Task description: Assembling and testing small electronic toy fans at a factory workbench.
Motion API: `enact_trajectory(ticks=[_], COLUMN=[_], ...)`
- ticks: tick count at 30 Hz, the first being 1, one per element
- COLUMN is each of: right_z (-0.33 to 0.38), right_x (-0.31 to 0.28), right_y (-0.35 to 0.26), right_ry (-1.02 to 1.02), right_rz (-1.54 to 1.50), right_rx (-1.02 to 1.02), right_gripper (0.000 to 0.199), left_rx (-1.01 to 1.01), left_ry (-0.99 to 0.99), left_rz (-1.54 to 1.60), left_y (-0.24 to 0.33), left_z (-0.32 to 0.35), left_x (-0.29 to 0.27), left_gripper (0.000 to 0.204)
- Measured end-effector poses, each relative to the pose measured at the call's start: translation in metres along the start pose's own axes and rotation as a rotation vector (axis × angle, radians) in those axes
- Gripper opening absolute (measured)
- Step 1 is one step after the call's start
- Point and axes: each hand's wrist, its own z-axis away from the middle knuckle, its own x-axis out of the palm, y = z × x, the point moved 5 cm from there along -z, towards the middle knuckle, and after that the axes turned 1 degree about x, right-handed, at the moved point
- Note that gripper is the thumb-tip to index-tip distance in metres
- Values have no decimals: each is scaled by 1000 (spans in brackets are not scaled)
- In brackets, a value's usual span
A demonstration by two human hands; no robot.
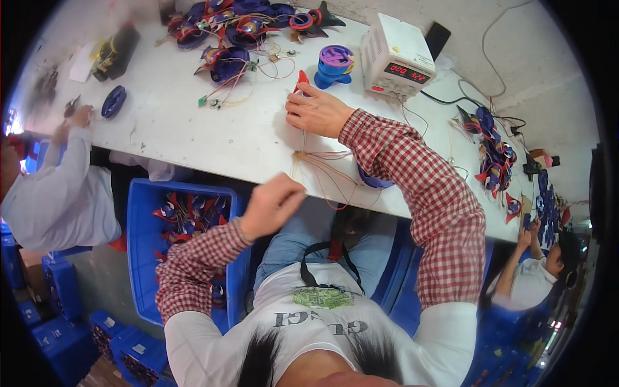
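Over the table, my right hand (320, 112) is closed round a small part with a red pointed tip (302, 78); my fingers cover most of it. Thin wires (322, 157) trail over the tabletop below this hand toward the front edge. Partly under my right sleeve lies a dark purple round part (375, 178). Just off the table's edge, above my lap, my left hand (274, 204) has its fingers curled together, and what they hold, if anything, is hidden. A blue cup-shaped holder (334, 66) with purple rings in it stands beyond my right hand.
A white power supply (398, 55) with a red display stands at the back right, beside a black phone (438, 40). Wired purple-and-red assemblies (227, 63) are heaped at the back. A blue crate (143, 258) of similar parts stands left of me. Co-workers sit at both sides.
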Motion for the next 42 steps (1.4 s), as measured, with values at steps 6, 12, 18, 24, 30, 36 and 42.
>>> enact_trajectory(ticks=[6,12,18,24,30,36,42], right_z=[11,197,387,393,330,225,213], right_x=[-47,-167,-177,-123,-131,-103,-91], right_y=[-5,20,-36,-54,-40,-45,-47], right_ry=[9,281,317,367,701,429,368], right_rz=[-60,-260,-604,-896,-1295,-956,-707], right_rx=[92,847,1657,1721,1714,1210,1115], right_gripper=[5,36,30,28,19,22,24], left_rx=[322,172,170,-196,-141,23,50], left_ry=[24,101,-63,-292,-251,-149,-111], left_rz=[14,-140,-377,-469,-375,-422,-369], left_y=[44,51,-8,-40,-45,-43,-42], left_z=[-29,-66,-124,-129,-127,-126,-126], left_x=[49,36,93,113,130,134,133], left_gripper=[16,11,31,33,28,23,22])
